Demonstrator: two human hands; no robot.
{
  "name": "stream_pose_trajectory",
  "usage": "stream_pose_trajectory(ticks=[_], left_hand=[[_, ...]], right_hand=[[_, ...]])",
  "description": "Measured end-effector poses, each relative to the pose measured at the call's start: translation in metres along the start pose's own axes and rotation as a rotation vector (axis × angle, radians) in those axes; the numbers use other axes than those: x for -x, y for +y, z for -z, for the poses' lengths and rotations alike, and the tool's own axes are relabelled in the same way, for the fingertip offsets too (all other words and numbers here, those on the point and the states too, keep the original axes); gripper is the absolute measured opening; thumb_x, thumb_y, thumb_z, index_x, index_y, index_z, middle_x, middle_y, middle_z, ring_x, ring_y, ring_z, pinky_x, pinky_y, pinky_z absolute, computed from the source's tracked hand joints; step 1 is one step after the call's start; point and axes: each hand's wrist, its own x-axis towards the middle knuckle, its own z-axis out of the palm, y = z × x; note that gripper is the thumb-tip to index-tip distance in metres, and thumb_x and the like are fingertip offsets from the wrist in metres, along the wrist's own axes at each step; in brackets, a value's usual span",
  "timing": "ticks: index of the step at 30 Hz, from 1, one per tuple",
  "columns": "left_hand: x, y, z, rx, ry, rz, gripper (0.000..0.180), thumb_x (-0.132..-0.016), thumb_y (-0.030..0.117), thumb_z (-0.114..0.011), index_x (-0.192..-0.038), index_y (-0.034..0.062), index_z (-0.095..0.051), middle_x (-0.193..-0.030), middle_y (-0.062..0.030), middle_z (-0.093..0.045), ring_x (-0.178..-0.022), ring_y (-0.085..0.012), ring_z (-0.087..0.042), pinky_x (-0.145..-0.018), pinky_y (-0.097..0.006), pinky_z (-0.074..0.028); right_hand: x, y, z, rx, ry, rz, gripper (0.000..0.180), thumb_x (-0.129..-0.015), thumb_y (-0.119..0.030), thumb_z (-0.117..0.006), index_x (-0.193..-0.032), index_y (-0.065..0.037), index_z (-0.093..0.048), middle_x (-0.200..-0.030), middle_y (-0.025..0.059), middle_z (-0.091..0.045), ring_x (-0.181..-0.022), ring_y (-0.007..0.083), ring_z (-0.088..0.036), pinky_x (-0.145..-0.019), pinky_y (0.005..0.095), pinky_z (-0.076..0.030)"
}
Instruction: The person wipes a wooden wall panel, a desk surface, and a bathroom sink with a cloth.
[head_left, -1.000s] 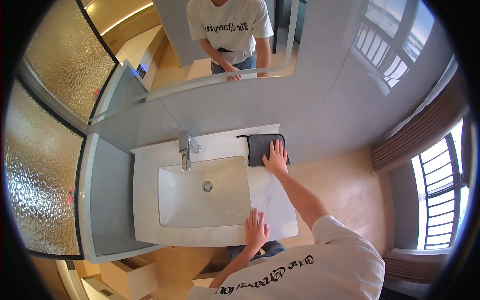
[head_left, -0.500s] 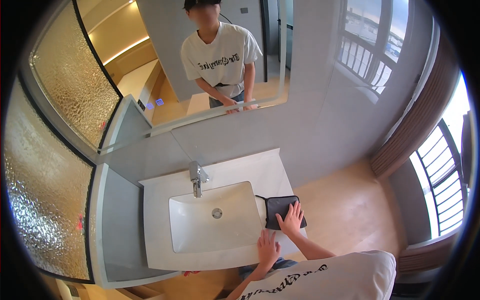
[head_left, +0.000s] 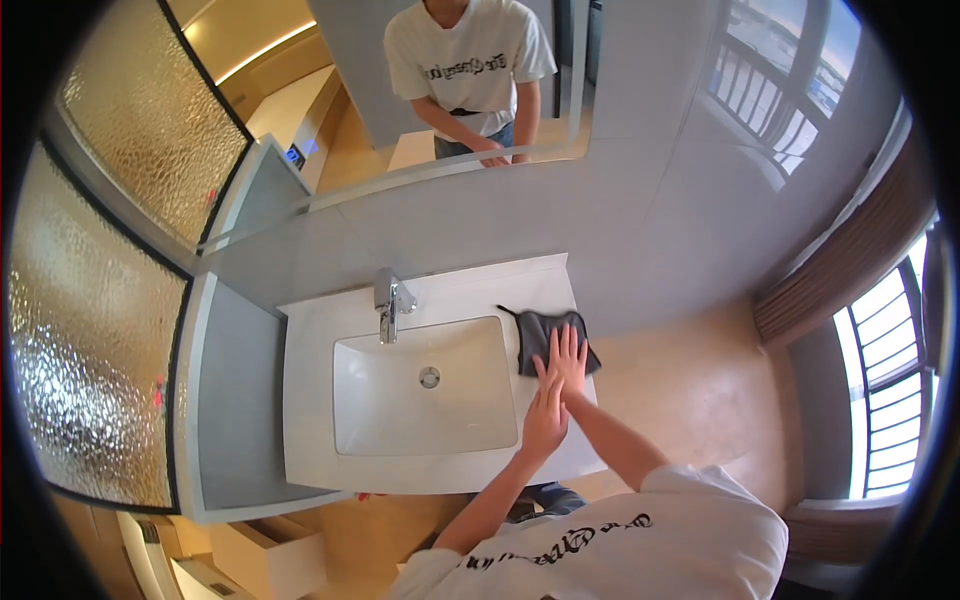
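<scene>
A dark grey cloth (head_left: 536, 338), roughly square with a thin black loop at one corner, lies on the white countertop to the right of the basin. My right hand (head_left: 568, 365) rests flat on it, fingers stretched out and pointing away from me. Just left of that, my left hand (head_left: 545, 415) overlaps the right one near the thumb and wrist. Its fingers are extended, and their tips reach the cloth's near edge. Part of the cloth is hidden under my hands.
A white washbasin (head_left: 425, 425) with a chrome faucet (head_left: 388, 305) fills the middle of the countertop (head_left: 400, 473). A mirror (head_left: 360, 90) hangs on the grey wall behind. Textured glass panels (head_left: 90, 340) stand at the left; a brown curtain (head_left: 835, 265) hangs at the right.
My left hand has moved from the counter's front edge up against my right hand. The cloth looks shifted and more wrinkled, its loop corner now spread out. The head view has tilted.
</scene>
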Motion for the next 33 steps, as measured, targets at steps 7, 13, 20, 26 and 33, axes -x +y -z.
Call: stream_pose_trajectory(ticks=[7, 13, 20, 26, 33], left_hand=[[0.032, -0.023, -0.045, -0.256, 0.08, 0.208, 0.05, -0.089, 0.017, -0.058, -0.131, -0.0045, -0.043, -0.134, -0.027, -0.045, -0.122, -0.0435, -0.044, -0.104, -0.051, -0.036], [0.05, -0.004, -0.049, -0.365, -0.066, 0.24, 0.069, -0.089, 0.03, -0.061, -0.143, -0.0032, -0.034, -0.148, -0.0259, -0.032, -0.139, -0.044, -0.027, -0.111, -0.058, -0.024], [-0.091, -0.081, -0.069, -0.733, 0.011, 0.197, 0.078, -0.088, 0.045, -0.057, -0.146, -0.0003, -0.033, -0.156, -0.0207, -0.025, -0.144, -0.0406, -0.019, -0.112, -0.065, -0.015], [-0.186, -0.135, -0.063, -0.781, -0.02, 0.252, 0.077, -0.089, 0.048, -0.055, -0.148, 0.004, -0.032, -0.157, -0.0171, -0.022, -0.146, -0.0376, -0.016, -0.11, -0.068, -0.013], [-0.09, -0.104, -0.055, -0.721, -0.095, 0.153, 0.076, -0.091, 0.047, -0.055, -0.151, 0.01, -0.029, -0.159, -0.0156, -0.018, -0.147, -0.0381, -0.014, -0.111, -0.068, -0.011]], right_hand=[[0.147, 0.027, 0.038, -0.57, -0.008, -0.171, 0.057, -0.089, -0.03, -0.056, -0.139, -0.004, -0.044, -0.146, 0.0204, -0.04, -0.137, 0.0379, -0.035, -0.112, 0.0513, -0.025], [0.152, 0.059, 0.04, -0.77, -0.197, -0.691, 0.047, -0.096, -0.032, -0.048, -0.134, -0.003, -0.048, -0.132, 0.025, -0.055, -0.12, 0.0411, -0.053, -0.099, 0.0453, -0.042], [0.121, 0.067, 0.012, -0.666, -0.009, -0.72, 0.056, -0.1, -0.04, -0.038, -0.14, -0.001, -0.043, -0.134, 0.027, -0.052, -0.124, 0.0425, -0.048, -0.104, 0.0459, -0.038], [0.112, 0.064, 0.012, -0.447, -0.155, -0.635, 0.05, -0.1, -0.04, -0.039, -0.129, -0.002, -0.054, -0.123, 0.0262, -0.059, -0.115, 0.0432, -0.054, -0.097, 0.0481, -0.043], [0.108, 0.065, 0.025, -0.567, -0.229, -0.658, 0.051, -0.101, -0.044, -0.033, -0.104, -0.005, -0.065, -0.095, 0.0258, -0.066, -0.091, 0.0473, -0.061, -0.079, 0.0544, -0.047]])
